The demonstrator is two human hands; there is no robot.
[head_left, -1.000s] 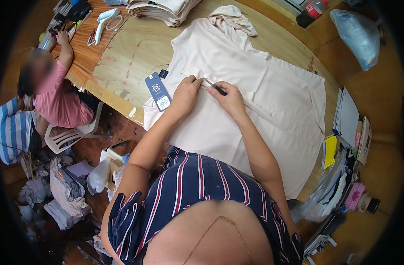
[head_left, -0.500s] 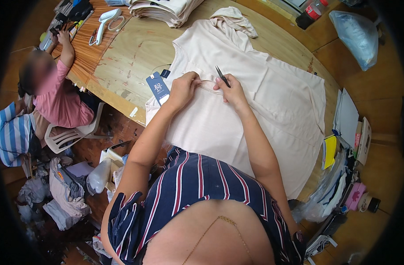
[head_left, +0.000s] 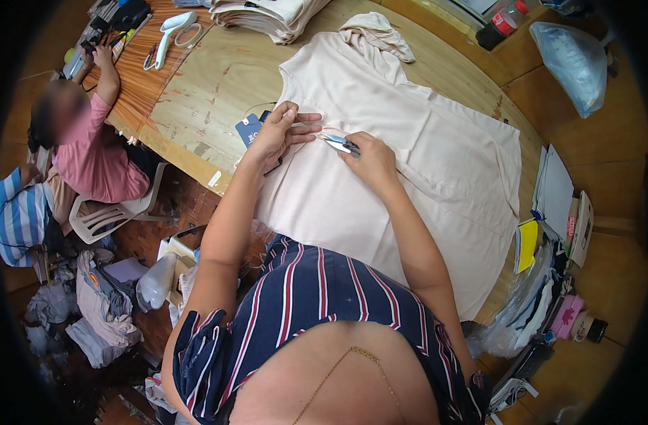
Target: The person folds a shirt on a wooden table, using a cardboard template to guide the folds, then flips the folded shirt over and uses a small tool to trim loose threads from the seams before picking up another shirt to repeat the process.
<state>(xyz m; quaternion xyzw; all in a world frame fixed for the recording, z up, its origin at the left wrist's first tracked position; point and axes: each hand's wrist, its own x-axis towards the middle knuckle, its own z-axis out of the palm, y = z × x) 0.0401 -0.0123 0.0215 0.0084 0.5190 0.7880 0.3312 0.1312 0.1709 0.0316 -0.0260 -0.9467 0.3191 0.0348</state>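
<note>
A pale cream sleeveless garment [head_left: 451,156] lies spread over the wooden table. My right hand [head_left: 372,161] grips a pair of thread snips [head_left: 343,144], their blades pointing left at a seam or fold in the cloth. Just left of the blades, my left hand [head_left: 276,134] is open, its fingers apart and reaching over the fabric. Whether a thread lies by its fingertips is too small to tell. Beside that hand is a dark blue hang tag [head_left: 247,129], partly covered by the hand.
A stack of folded cream garments [head_left: 267,20] sits at the far edge. A white handheld device [head_left: 174,32] lies at the far left, near a person in pink [head_left: 108,159]. A dark drink bottle [head_left: 499,27] stands far right. Papers and bagged clothes [head_left: 529,304] line the right edge.
My left hand has let go of the cloth and spread its fingers, shifting slightly left. The snips have turned from pointing away to pointing left, down near the cloth.
</note>
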